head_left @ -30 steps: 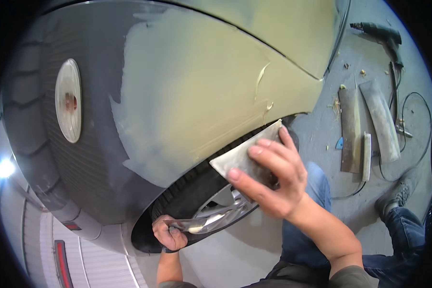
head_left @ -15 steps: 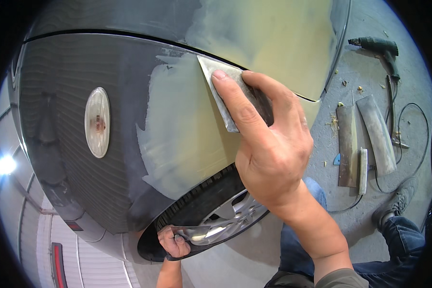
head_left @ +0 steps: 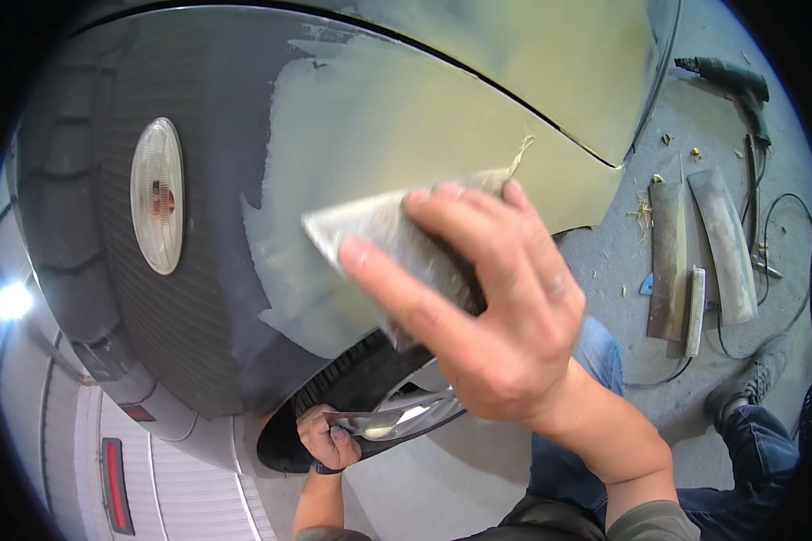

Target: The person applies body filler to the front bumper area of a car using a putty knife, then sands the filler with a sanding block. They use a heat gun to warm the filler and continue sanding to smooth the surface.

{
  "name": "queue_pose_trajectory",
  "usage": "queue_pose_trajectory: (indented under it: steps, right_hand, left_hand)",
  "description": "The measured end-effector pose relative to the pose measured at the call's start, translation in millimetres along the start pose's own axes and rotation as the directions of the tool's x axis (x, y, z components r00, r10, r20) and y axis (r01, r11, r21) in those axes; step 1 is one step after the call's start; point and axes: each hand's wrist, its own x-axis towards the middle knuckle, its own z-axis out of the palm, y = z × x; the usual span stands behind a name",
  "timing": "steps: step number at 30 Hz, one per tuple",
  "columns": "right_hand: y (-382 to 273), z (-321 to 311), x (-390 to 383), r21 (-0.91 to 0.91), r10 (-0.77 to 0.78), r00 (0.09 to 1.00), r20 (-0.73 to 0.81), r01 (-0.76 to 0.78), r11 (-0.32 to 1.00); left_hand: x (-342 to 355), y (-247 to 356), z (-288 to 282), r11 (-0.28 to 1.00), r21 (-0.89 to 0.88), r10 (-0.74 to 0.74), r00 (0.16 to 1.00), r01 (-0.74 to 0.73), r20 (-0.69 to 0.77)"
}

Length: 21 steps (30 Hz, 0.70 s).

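My right hand (head_left: 510, 316) grips a flat metal body filler spreader (head_left: 392, 234), its index finger stretched along the blade. A thin curl of pale putty hangs off the blade's far right corner. Under the spreader lies the dark grey car fender (head_left: 212, 135), coated with smooth yellowish filler (head_left: 361, 117); whether the blade touches it I cannot tell. Low in front of the wheel, my left hand (head_left: 327, 437) pinches a shiny metal plate (head_left: 356, 423) carrying a small dab of pale putty (head_left: 381, 432).
An oval side marker lamp (head_left: 157, 197) is set in the fender, left of the filler. The tyre (head_left: 356, 379) sits under the arch. On the right floor lie a heat gun (head_left: 730, 81), two long metal blades (head_left: 667, 261), a slim handled tool (head_left: 695, 311) and a cord.
The spreader has come down and left from the panel gap toward the wheel arch, and a putty curl now shows on it. My left hand keeps its hold on the plate.
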Motion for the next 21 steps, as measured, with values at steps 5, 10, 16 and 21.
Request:
queue_pose_trajectory:
  steps: [5,10,16,21]
  right_hand:
    - [-14,-5,-38,0.020,-0.036,0.990,0.138,0.034,0.999]
    - [-17,-7,-68,0.045,-0.046,0.983,0.176,0.039,0.998]
    - [10,-32,-59,0.129,0.070,0.992,0.105,-0.083,0.988]
    - [47,-25,-27,-0.028,0.193,0.981,-0.033,-0.194,0.981]
  left_hand:
    - [13,7,1,1.000,-0.005,0.011,1.000,-0.012,-0.003]
    - [27,12,6,0.991,-0.013,0.132,0.990,-0.133,-0.052]
    - [19,9,7,0.995,0.039,0.095,0.993,-0.093,-0.070]
    - [8,4,7,1.000,-0.013,0.013,0.996,-0.014,-0.094]
